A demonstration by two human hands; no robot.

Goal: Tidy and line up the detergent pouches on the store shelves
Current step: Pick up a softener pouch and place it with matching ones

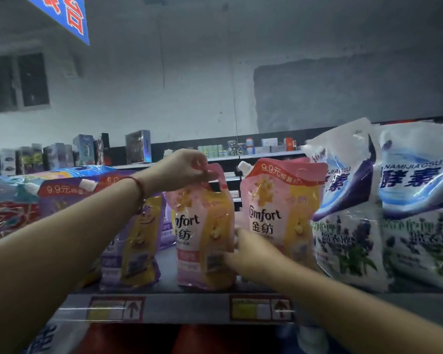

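On the shelf (179, 307), your left hand (182, 169) pinches the pouch (205, 238) top; right hand (251, 254), fingers blurred, steadies its soft, probably heavy, sloshing base.

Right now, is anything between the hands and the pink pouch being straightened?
Nothing visible. The left hand already pinches the top of the pink pouch, and the right hand touches its lower right edge, beside the neighbouring pink pouch.

Dim grey wall (189, 85) with dark window (32, 79) behind far shelving (253, 155).
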